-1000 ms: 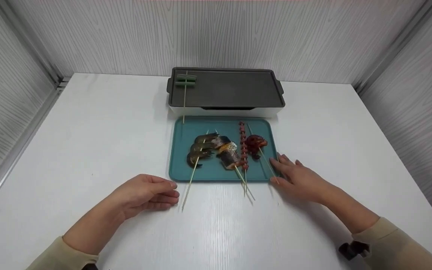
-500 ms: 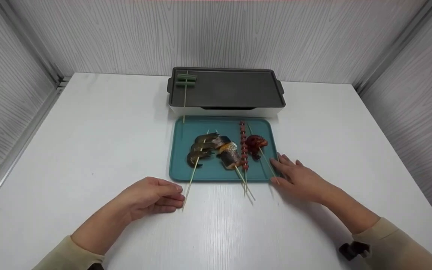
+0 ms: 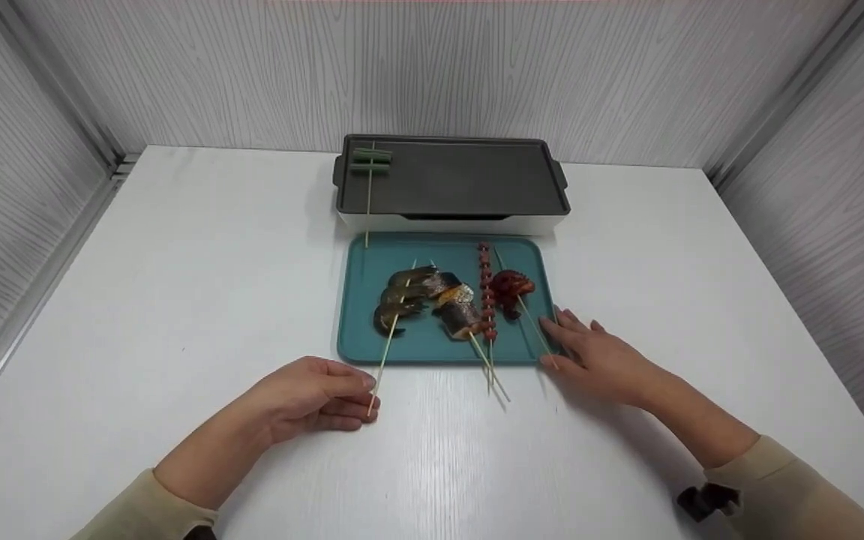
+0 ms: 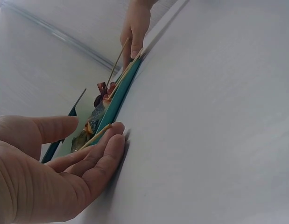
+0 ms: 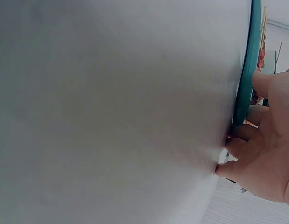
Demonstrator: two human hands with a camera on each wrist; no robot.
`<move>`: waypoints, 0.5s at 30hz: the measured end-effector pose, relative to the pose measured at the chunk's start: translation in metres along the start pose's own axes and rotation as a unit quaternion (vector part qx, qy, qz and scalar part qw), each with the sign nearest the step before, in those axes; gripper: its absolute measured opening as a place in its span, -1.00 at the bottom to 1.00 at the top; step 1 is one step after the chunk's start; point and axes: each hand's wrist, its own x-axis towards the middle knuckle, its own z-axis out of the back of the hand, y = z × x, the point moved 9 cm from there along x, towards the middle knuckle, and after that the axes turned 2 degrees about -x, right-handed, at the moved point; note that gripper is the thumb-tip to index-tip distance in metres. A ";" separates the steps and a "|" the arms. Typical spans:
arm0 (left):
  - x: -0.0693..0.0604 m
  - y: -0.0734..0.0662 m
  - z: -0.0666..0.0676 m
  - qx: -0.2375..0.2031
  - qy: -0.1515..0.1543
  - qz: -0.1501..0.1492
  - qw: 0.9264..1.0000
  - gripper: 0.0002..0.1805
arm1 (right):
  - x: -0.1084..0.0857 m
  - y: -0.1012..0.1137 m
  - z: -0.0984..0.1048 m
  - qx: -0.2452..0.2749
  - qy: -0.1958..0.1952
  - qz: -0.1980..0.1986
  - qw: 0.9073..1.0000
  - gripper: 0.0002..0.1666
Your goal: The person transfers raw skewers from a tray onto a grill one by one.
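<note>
My left hand (image 3: pixel 312 396) is at the stick end of the shrimp skewer (image 3: pixel 403 300); in the left wrist view the stick lies across the fingertips of the hand (image 4: pixel 65 172), with the thumb apart from it. The shrimp rest on the left part of the teal tray (image 3: pixel 361 346). My right hand (image 3: pixel 608 366) touches the tray's front right corner, and in the right wrist view the fingers of that hand (image 5: pixel 270 140) rest at the tray's edge (image 5: pixel 247 79). Beside the shrimp lie a fish skewer (image 3: pixel 460 311), a thin red skewer (image 3: pixel 487 289) and a dark red skewer (image 3: pixel 513 287).
Behind the tray stands a dark rectangular griddle (image 3: pixel 469 180) on a white base. A green vegetable skewer (image 3: pixel 370 166) lies at its left end, its stick reaching over the front edge toward the tray. Pale panels (image 3: pixel 432 75) enclose the table's back and sides.
My left hand has moved right, from beside the shrimp skewer's stick to the stick itself, which now lies over its fingers. My right hand and the tray have stayed still.
</note>
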 end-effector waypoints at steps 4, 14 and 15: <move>0.000 0.000 -0.002 -0.009 0.010 0.000 1.000 -0.60 | 0.000 0.000 0.000 -0.001 -0.002 0.000 1.000 -0.10; 0.000 -0.003 -0.004 -0.015 0.015 -0.010 1.000 -0.49 | -0.001 0.001 0.000 -0.001 0.001 -0.007 1.000 -0.11; 0.000 -0.003 -0.005 -0.015 0.015 -0.011 1.000 -0.47 | -0.001 0.001 -0.001 0.000 0.001 -0.008 1.000 -0.11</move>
